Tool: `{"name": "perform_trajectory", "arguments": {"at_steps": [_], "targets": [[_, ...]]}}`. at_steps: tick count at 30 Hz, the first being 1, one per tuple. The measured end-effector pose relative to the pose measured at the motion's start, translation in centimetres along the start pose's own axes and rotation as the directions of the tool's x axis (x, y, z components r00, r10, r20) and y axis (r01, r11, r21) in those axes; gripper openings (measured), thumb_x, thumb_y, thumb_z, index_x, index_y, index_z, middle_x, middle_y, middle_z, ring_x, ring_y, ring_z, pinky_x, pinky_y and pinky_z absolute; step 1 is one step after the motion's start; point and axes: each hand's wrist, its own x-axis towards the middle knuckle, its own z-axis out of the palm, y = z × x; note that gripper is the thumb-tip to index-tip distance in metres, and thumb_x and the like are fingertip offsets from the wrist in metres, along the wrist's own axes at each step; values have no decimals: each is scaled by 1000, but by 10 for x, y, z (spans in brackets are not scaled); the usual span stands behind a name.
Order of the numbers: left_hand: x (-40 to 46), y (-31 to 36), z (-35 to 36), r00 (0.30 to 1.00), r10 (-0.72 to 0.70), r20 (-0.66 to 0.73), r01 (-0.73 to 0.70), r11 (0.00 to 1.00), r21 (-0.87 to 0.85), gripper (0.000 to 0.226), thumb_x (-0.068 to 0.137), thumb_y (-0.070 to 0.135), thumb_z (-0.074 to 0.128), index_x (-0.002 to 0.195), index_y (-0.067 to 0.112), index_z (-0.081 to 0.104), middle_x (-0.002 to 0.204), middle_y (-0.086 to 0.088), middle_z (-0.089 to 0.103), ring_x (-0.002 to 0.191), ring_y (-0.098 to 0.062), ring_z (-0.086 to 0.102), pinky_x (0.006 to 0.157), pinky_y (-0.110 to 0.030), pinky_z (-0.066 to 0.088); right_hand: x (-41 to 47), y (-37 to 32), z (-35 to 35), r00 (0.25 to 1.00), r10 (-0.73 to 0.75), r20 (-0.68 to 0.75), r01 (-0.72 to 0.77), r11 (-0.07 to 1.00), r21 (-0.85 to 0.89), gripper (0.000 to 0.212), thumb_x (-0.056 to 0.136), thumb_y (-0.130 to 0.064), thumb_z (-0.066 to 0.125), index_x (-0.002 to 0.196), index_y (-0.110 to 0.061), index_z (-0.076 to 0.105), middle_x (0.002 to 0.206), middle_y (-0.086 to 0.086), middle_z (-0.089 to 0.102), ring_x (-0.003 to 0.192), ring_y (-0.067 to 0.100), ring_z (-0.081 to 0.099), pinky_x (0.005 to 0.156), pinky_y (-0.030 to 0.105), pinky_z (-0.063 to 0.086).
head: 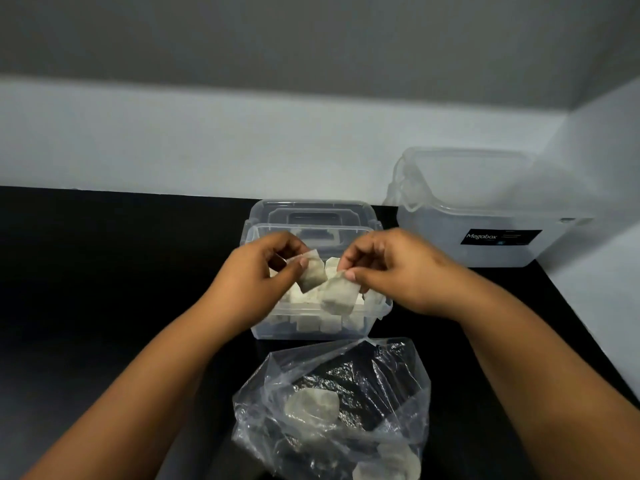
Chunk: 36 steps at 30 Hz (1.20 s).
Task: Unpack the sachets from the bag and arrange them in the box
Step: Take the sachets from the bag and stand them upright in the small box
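A small clear plastic box (pixel 379 311) stands on the black counter, with several pale sachets packed inside. Above it, my left hand (pixel 258 271) pinches one sachet (pixel 313 273) by its top edge. My right hand (pixel 398 268) pinches a second sachet (pixel 339 296) that hangs just over the box. The two sachets touch or overlap between my hands. In front of the box lies a crumpled clear plastic bag (pixel 332 407), open towards the box, with a few sachets (pixel 311 403) still inside.
The box's clear lid (pixel 311 211) lies behind the box. A larger clear container (pixel 485 209) with a black label stands at the back right, near the white wall corner. Dark counter stretches out to the left.
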Motion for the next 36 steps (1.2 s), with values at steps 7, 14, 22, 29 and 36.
{"name": "perform_trajectory", "arguments": {"at_steps": [7, 14, 22, 29, 36], "targets": [[18, -19, -30, 990, -51, -129, 58, 997, 50, 3, 89, 26, 64, 91, 26, 66, 82, 7, 69, 75, -14, 66, 71, -36, 56, 55, 6, 3, 999, 41, -17, -41, 999, -12, 3, 88, -15, 68, 88, -17, 68, 74, -3, 71, 67, 6, 71, 72, 35, 59], [19, -40, -43, 984, -114, -141, 115, 993, 3, 4, 89, 26, 64, 89, 30, 66, 82, 7, 69, 75, -19, 66, 72, -44, 57, 108, 19, 58, 962, 142, 234, -110, 984, -143, 7, 90, -13, 66, 96, -13, 68, 74, -11, 66, 70, 9, 71, 68, 26, 54], [22, -56, -46, 986, -137, -97, 132, 990, -54, 4, 89, 26, 64, 91, 29, 66, 83, 10, 69, 77, -6, 67, 71, -30, 57, 142, 25, 107, 855, 247, 457, -115, 948, -298, 9, 85, -15, 71, 85, -23, 67, 92, 1, 71, 65, 12, 68, 76, 42, 61], [28, -57, -42, 989, -138, -43, 139, 990, 2, 8, 86, 18, 68, 86, 25, 66, 80, 10, 69, 74, -5, 66, 68, -16, 54, 146, 26, 113, 865, 260, 429, -102, 929, -356, 13, 82, -16, 74, 93, -20, 69, 91, -4, 68, 76, 14, 63, 71, 26, 53], [47, -49, -35, 961, -156, 229, 104, 969, 226, 12, 84, 14, 69, 88, 24, 64, 81, 9, 65, 72, -5, 63, 69, -23, 55, 132, 30, 86, 939, 197, 281, -64, 905, -420, 9, 81, -20, 73, 87, -20, 67, 82, -5, 61, 79, 19, 62, 64, 27, 48]]}}
